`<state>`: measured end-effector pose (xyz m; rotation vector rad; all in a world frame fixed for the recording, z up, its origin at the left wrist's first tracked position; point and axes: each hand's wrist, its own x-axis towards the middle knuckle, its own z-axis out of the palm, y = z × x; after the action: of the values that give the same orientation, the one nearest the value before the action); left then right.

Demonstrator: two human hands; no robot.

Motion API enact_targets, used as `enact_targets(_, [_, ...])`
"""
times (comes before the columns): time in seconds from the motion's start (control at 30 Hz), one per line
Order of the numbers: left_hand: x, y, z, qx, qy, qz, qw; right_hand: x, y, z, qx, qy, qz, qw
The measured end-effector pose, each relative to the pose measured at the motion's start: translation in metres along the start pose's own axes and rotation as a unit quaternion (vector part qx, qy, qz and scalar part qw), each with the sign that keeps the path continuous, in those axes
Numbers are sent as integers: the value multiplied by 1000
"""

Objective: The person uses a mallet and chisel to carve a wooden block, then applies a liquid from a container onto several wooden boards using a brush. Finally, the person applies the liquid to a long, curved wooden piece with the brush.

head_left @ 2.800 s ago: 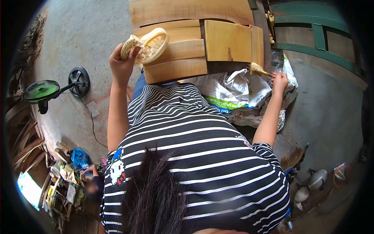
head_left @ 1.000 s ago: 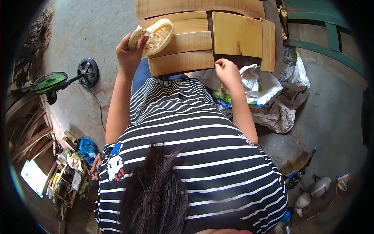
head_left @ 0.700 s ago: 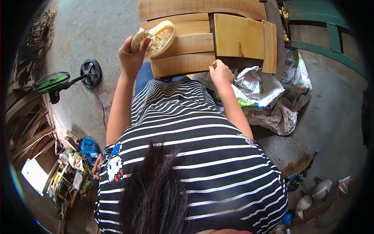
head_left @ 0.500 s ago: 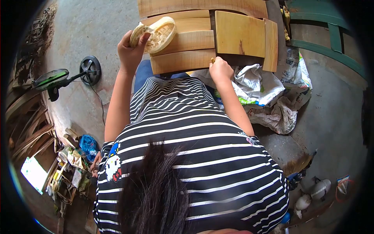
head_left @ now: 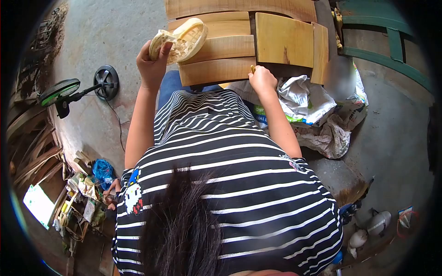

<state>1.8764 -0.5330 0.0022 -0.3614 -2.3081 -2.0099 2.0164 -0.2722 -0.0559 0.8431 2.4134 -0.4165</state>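
Observation:
My left hand is closed on a cream-coloured clog, with the thumb over its near side. The clog is held tilted above the left end of the wooden boards, its hollow, rough-patterned inside facing up. My right hand is a fist at the near edge of the boards. A small yellowish-brown tip sticks out from its fingers; the rest of that piece is hidden. Right beside this fist lies a curved wooden board, and a wider yellow board is just beyond.
Crumpled white sacks lie right of my right hand. A black fan stands on the floor at left. Scraps and a blue plastic bag are heaped at lower left, near another person's hand. A green frame stands at upper right.
My left hand has shifted slightly left with the clog, which has turned a little. My right hand has moved slightly right. The other person's hand has shifted a little.

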Motion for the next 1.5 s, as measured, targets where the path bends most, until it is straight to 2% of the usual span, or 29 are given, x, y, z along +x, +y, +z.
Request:
enact_targets(0.3, [-4,-5,-5,22,11,4,1000,1,15,-5,15,21,6,1000])
enact_targets(0.37, [-4,-2,-4,14,15,8,1000,-3,19,-13,41,-1,8,999])
enact_targets(0.73, [1,-4,-4,3,-12,19,1000,-3,11,-3,1,12,13,1000])
enact_targets(0.83, [0,-5,-6,9,-11,24,1000,2,20,-6,22,25,22,999])
enact_targets(0.9, [0,-4,-7,10,-8,27,1000,7,29,-11,65,43,62,995])
enact_targets(1.1, [-9,0,-13,3,0,10,1000,20,67,-18,247,94,31,964])
enact_targets(1.2, [-15,-7,-18,13,9,20,1000,19,73,-25,334,77,31,939])
enact_targets(1.3, [-16,-9,-20,17,13,16,1000,14,70,-29,366,69,22,928])
enact_targets(1.5, [-22,-9,-26,23,20,27,999,-1,53,-30,306,55,5,951])
